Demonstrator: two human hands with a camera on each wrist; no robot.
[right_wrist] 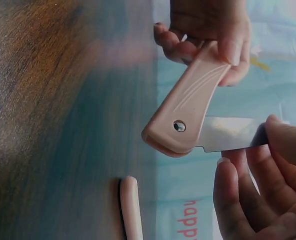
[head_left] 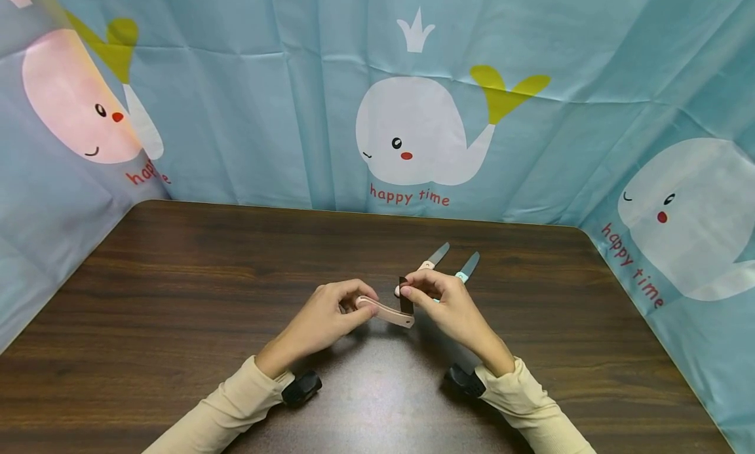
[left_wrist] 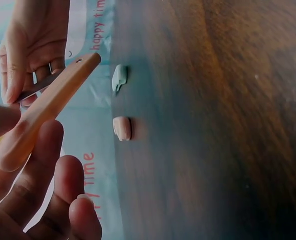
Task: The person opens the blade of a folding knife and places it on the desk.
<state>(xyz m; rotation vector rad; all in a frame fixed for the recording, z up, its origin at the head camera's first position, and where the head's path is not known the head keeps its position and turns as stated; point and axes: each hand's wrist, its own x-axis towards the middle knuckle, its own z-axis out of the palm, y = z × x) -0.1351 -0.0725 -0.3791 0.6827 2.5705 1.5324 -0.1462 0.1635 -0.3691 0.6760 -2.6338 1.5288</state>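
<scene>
In the head view, a folding knife with a pink handle [head_left: 386, 312] is held above the table, its blade [head_left: 406, 300] swung partway out, roughly square to the handle. My left hand [head_left: 324, 316] grips the handle's rear end between thumb and fingers. With thumb and fingertips, my right hand [head_left: 451, 310] pinches the blade near its tip. A round metal pivot [right_wrist: 179, 126] shows at the handle's front end in the right wrist view. Just behind my right hand lie a knife with a pale pink handle [head_left: 427, 265] and one with a mint green handle [head_left: 462, 276], both blades out.
Under everything is a dark brown wood-grain table [head_left: 206, 297]. A light blue curtain [head_left: 236, 113] printed with whales rises along its back and sides. Each wrist carries a black device, such as the left one [head_left: 301, 388].
</scene>
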